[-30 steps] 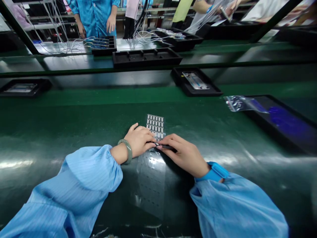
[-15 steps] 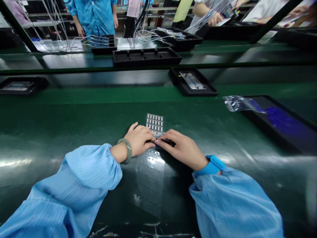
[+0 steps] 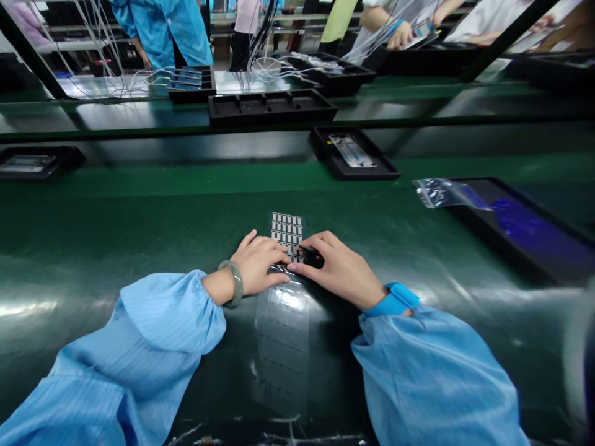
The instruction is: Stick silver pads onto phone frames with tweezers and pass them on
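Observation:
A clear sheet with rows of small pale pieces (image 3: 287, 228) lies on the green work surface (image 3: 186, 229). Its transparent part (image 3: 282, 347) stretches toward me, with glare on it. My left hand (image 3: 258, 263) rests on the sheet's left edge, fingers spread and holding nothing visible. From the right, my right hand (image 3: 337, 266) grips a small dark object (image 3: 312, 257) between thumb and fingers, right beside the pale pieces. The fingertips of both hands nearly meet at the lower rows. What lies under them is hidden.
Ahead is a black tray (image 3: 390, 167) with a framed part in it. Another black tray (image 3: 28, 176) sits far left. At right, a dark tray (image 3: 515, 263) holds blue material, with a plastic bag (image 3: 437, 193) across its edge. People stand beyond the rail.
The camera view has shifted slightly. My left thumb has moved away from the fingers, and my right fingers have lifted and spread a little around the dark object.

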### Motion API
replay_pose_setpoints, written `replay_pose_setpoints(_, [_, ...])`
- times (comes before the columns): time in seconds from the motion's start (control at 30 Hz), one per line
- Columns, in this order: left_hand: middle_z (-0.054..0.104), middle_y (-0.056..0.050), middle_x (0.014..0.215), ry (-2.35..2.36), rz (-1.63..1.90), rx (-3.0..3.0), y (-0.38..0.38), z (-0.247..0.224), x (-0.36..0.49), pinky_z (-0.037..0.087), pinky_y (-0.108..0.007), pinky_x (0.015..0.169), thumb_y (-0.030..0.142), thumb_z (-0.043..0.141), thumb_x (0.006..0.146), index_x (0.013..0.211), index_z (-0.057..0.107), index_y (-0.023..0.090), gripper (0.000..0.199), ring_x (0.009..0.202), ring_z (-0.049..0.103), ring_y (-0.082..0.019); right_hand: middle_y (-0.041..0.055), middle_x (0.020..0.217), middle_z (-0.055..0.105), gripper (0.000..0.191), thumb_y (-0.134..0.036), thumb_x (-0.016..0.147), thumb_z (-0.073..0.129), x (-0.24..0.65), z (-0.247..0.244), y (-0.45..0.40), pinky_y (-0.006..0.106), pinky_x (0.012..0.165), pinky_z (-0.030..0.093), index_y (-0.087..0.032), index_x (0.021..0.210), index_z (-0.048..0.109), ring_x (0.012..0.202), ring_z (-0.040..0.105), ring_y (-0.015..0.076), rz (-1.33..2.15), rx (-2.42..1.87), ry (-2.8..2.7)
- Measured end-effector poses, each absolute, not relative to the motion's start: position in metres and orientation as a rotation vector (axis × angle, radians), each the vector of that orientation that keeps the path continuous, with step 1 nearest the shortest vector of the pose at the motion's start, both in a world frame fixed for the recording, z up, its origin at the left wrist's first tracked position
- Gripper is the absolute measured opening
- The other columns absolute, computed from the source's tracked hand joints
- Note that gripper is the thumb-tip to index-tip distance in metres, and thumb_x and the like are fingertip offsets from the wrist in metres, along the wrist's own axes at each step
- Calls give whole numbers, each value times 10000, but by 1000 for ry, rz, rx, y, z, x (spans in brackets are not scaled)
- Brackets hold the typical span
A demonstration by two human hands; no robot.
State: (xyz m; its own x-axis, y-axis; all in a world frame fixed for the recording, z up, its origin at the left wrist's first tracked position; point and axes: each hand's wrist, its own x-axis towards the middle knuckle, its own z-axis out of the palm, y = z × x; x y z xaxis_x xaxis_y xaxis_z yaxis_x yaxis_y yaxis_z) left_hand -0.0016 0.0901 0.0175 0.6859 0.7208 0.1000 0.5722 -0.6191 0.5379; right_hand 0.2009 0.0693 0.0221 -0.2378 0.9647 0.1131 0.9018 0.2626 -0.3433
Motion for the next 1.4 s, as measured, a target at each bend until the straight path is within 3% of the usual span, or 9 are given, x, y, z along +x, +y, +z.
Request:
replay_pose_setpoints(0.67, [576,-17,1237,998,419,2449,90,16,-2,135,-521,1124,366,687,786,1042,635,270,279,1247,422,-227,55,998,605,353,-545,828,551,207,34,68,387,740,504,-231,976,613,862,604,232,454,-1553,-2135])
replay_pose_setpoints(0.97, [588,-32,1224,996,448,2448,91,13,-2,135,-508,1126,401,695,772,1088,603,253,361,1248,429,-228,49,905,614,149,-345,884,538,204,30,63,362,754,495,-238,902,640,856,599,210,364,-1321,-2152])
replay_pose_setpoints(1.13, [587,-34,1224,998,452,2438,91,12,-2,128,-499,1128,400,695,772,1081,606,243,358,1254,423,-226,46,881,618,124,-233,884,516,198,25,59,337,723,494,-244,895,640,848,600,198,360,-1218,-2216])
replay_pose_setpoints(1.4, [575,-19,1237,994,445,2424,90,12,-2,116,-507,1132,396,695,769,1043,622,265,312,1257,417,-225,43,869,619,160,-289,869,528,197,25,59,332,695,497,-250,842,680,809,592,192,477,-1212,-2333])
